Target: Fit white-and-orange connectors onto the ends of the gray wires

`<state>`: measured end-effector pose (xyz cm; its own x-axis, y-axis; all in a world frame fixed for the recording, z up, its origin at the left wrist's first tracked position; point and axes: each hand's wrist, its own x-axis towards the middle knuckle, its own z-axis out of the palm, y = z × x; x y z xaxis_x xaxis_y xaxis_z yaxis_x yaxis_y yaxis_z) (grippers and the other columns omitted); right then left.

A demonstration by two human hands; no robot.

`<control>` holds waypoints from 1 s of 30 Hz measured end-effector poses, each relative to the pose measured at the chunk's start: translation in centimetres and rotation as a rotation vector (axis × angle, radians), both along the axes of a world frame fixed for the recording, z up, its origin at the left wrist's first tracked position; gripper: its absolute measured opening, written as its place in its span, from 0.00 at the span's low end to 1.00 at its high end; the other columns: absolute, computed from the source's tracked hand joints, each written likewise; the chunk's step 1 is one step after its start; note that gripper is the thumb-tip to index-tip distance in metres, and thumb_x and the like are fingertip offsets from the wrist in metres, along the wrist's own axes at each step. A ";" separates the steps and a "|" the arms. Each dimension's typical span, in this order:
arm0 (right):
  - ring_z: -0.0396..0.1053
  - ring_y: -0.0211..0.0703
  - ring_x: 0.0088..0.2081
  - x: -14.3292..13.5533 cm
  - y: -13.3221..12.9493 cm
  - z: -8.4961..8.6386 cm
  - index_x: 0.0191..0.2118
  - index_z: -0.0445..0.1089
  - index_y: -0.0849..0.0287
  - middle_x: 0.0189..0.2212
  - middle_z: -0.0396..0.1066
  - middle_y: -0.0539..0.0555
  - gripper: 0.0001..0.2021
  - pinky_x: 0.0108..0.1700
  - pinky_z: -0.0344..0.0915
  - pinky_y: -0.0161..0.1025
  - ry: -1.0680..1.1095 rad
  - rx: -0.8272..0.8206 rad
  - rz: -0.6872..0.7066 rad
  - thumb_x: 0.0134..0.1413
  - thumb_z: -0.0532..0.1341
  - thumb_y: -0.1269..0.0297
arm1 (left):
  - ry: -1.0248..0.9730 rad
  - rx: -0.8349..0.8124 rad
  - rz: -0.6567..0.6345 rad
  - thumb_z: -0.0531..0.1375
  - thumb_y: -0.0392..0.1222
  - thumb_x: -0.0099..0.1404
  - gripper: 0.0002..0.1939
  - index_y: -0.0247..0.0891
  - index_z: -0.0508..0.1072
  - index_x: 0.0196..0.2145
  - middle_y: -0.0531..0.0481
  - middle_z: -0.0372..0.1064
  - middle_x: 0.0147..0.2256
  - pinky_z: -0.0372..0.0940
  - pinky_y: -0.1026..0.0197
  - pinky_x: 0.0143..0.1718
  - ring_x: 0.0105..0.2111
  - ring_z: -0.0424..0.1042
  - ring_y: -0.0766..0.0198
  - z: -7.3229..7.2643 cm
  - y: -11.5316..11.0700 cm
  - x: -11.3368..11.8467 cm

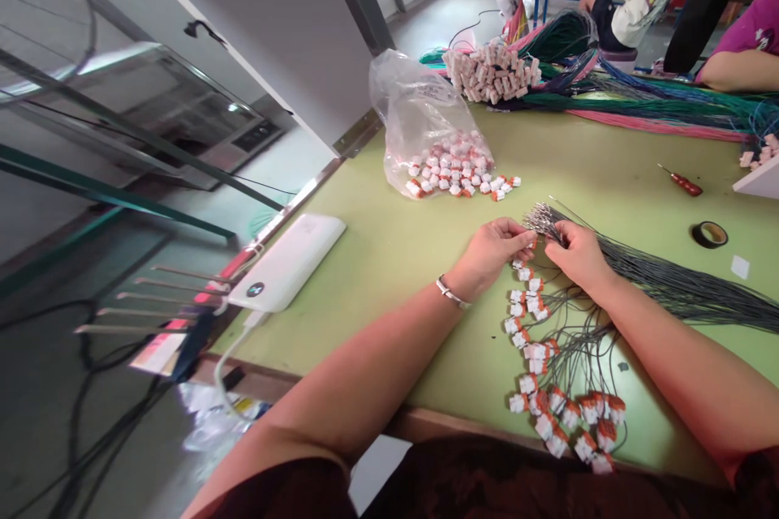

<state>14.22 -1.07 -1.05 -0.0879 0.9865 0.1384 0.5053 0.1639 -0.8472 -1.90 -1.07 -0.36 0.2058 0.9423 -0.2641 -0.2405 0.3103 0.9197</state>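
My right hand [578,255] is closed around a bundle of grey wires [663,276] just behind its bare metal terminal ends [540,219]. Beside those ends, my left hand [496,251] pinches thumb and fingers together. A bit of orange shows at its fingertips, apparently a small wire connector [534,243], mostly hidden by the fingers. Below both hands, several white-and-orange connectors [538,353] with grey wires attached lie in a loose row down to the table's near edge. Some of their wires pass under my right forearm.
A clear plastic bag [419,113] spills loose connectors [454,170] onto the green table [365,259]. A white power bank [292,259] lies left. Right are black tape [709,234] and a red-handled pick [685,182]. Coloured wire bundles [645,109] lie behind; another person's arm [742,69] rests there.
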 end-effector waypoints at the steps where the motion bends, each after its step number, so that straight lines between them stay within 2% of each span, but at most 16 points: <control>1: 0.49 0.34 0.21 0.0 -0.1 0.0 0.22 0.61 0.57 0.16 0.54 0.45 0.05 0.25 0.49 0.35 -0.008 0.009 0.003 0.41 0.56 0.63 | 0.007 0.001 -0.014 0.66 0.33 0.57 0.10 0.32 0.66 0.26 0.55 0.69 0.19 0.63 0.70 0.21 0.18 0.70 0.72 0.0 0.0 0.1; 7: 0.52 0.34 0.21 -0.2 -0.3 0.0 0.24 0.64 0.58 0.17 0.58 0.46 0.07 0.25 0.51 0.35 -0.028 0.014 0.026 0.43 0.57 0.61 | 0.050 0.025 -0.049 0.67 0.35 0.56 0.11 0.32 0.67 0.26 0.54 0.69 0.17 0.63 0.70 0.21 0.16 0.68 0.73 -0.4 0.2 0.6; 13: 0.51 0.34 0.22 0.1 0.0 0.2 0.22 0.62 0.58 0.17 0.57 0.46 0.06 0.25 0.51 0.35 0.032 -0.030 0.057 0.41 0.57 0.62 | 0.012 0.013 -0.033 0.68 0.36 0.56 0.12 0.32 0.67 0.27 0.55 0.68 0.17 0.62 0.70 0.20 0.16 0.68 0.73 -0.2 0.0 0.3; 19: 0.51 0.34 0.22 0.1 0.0 0.2 0.22 0.64 0.58 0.17 0.57 0.46 0.06 0.25 0.50 0.35 0.071 -0.067 0.044 0.39 0.57 0.62 | -0.015 -0.003 -0.009 0.66 0.33 0.57 0.11 0.33 0.65 0.26 0.56 0.68 0.18 0.62 0.69 0.20 0.17 0.69 0.72 -0.2 0.1 0.2; 26: 0.52 0.34 0.21 -0.1 -0.1 0.0 0.23 0.65 0.59 0.17 0.59 0.46 0.05 0.25 0.51 0.35 -0.004 -0.034 0.041 0.39 0.58 0.63 | 0.059 0.036 -0.041 0.66 0.33 0.56 0.11 0.34 0.65 0.25 0.55 0.66 0.15 0.61 0.69 0.21 0.16 0.66 0.72 -0.6 0.2 0.6; 30: 0.53 0.34 0.21 0.4 0.2 0.2 0.22 0.66 0.58 0.16 0.61 0.47 0.07 0.24 0.51 0.35 0.125 -0.085 0.052 0.41 0.59 0.61 | 0.212 0.120 -0.133 0.66 0.38 0.55 0.11 0.35 0.67 0.24 0.56 0.65 0.16 0.55 0.69 0.19 0.15 0.62 0.73 -0.2 0.1 -0.4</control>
